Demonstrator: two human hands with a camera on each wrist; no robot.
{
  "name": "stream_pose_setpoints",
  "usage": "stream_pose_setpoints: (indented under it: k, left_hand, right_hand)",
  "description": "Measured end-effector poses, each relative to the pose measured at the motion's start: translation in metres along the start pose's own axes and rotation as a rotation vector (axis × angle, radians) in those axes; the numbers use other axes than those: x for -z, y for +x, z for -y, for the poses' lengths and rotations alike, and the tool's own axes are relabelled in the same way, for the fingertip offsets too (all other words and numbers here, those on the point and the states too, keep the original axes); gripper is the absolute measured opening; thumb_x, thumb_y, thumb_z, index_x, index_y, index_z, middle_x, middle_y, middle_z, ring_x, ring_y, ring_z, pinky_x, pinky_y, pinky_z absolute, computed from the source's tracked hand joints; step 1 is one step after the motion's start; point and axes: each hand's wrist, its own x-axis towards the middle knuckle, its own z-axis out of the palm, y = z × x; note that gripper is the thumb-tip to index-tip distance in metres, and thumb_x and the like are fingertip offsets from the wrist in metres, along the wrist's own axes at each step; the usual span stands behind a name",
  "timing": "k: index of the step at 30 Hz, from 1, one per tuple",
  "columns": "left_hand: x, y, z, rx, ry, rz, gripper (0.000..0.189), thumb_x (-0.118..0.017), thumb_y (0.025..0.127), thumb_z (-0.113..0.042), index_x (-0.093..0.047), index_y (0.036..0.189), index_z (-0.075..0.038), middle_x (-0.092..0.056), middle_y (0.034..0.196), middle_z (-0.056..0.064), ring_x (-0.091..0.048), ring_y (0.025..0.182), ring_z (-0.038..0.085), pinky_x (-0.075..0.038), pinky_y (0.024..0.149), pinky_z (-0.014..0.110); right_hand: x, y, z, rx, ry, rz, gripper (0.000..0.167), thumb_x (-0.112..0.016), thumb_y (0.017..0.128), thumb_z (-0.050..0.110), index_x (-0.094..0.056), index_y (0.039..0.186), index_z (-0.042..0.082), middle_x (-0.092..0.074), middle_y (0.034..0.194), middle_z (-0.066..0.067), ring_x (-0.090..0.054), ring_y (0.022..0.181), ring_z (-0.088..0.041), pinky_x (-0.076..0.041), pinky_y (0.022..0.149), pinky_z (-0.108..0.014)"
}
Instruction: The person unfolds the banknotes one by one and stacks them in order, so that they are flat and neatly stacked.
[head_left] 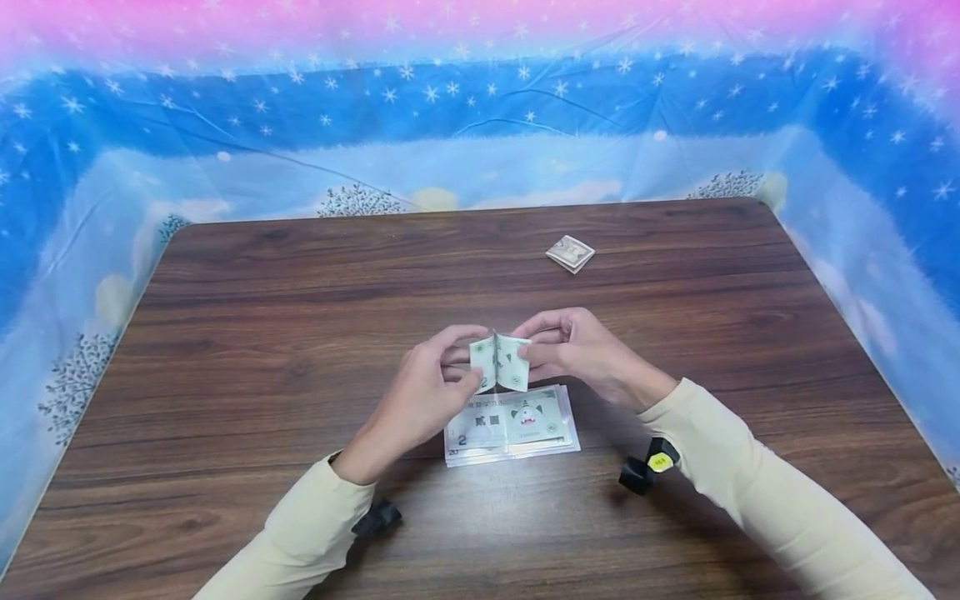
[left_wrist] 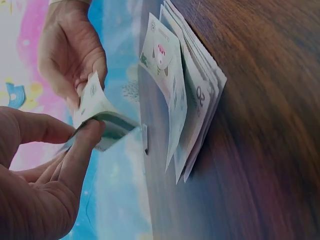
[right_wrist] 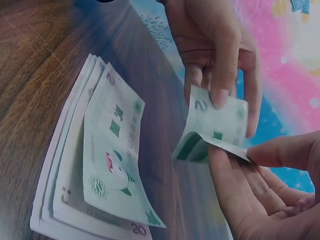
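A green-and-white play banknote point(head_left: 512, 363), marked with a 2, is held up by both hands and bent along a crease down its middle. My left hand point(head_left: 427, 375) pinches its left end between thumb and fingers. The other end is pinched by my right hand point(head_left: 588, 354), as the right wrist view also shows. Just below the held note lies a stack of banknotes point(head_left: 525, 425) on the table. Its top note point(right_wrist: 114, 145) is another green 2 with a cartoon face, curling up from a note marked 20 point(left_wrist: 200, 95) beneath.
A small folded bundle of banknotes point(head_left: 570, 253) lies farther back on the brown wooden table point(head_left: 300, 283). Cloth with snowflakes and trees point(head_left: 420, 108) hangs around the table's back and sides. Black straps with small devices point(head_left: 648, 468) are on both wrists.
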Motion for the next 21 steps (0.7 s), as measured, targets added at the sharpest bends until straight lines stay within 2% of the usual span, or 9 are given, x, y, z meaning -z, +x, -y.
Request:
stream_pose_setpoints:
  k: [5, 9, 15, 21]
  left_hand:
    - [0.006, -0.003, 0.003, -0.004, 0.044, -0.038, 0.035, -0.069, 0.09, 0.004, -0.067, 0.124, -0.003, -0.075, 0.104, 0.015, -0.074, 0.086, 0.021, -0.06, 0.075, 0.029]
    - [0.011, -0.006, 0.009, 0.004, 0.103, -0.037, 0.031, -0.073, 0.088, 0.003, -0.071, 0.119, -0.003, -0.075, 0.097, 0.014, -0.074, 0.081, 0.019, -0.06, 0.071, 0.03]
    - [0.017, -0.008, 0.014, 0.004, 0.17, -0.003, 0.027, -0.077, 0.087, -0.002, -0.074, 0.113, -0.007, -0.074, 0.097, 0.011, -0.073, 0.081, 0.017, -0.06, 0.072, 0.033]
    - [0.018, -0.009, 0.016, 0.057, 0.196, 0.046, 0.024, -0.079, 0.086, -0.006, -0.075, 0.108, -0.014, -0.073, 0.101, 0.009, -0.072, 0.082, 0.018, -0.06, 0.075, 0.035]
  right_hand:
    - [0.007, -0.008, 0.001, -0.016, -0.086, -0.048, 0.026, -0.063, 0.094, -0.004, -0.06, 0.119, -0.009, -0.072, 0.106, -0.02, -0.073, 0.088, -0.026, -0.06, 0.081, -0.041]
    - [0.012, -0.014, 0.001, -0.037, -0.166, -0.076, 0.025, -0.066, 0.092, -0.003, -0.061, 0.117, -0.009, -0.072, 0.102, -0.017, -0.071, 0.087, -0.023, -0.061, 0.078, -0.038]
    - [0.017, -0.018, -0.005, -0.052, -0.248, -0.098, 0.023, -0.071, 0.088, -0.003, -0.064, 0.109, -0.008, -0.069, 0.092, -0.014, -0.068, 0.078, -0.02, -0.06, 0.074, -0.035]
    - [0.017, -0.02, -0.014, -0.029, -0.291, -0.089, 0.019, -0.074, 0.085, -0.006, -0.066, 0.102, -0.01, -0.066, 0.086, -0.012, -0.065, 0.074, -0.018, -0.061, 0.072, -0.038]
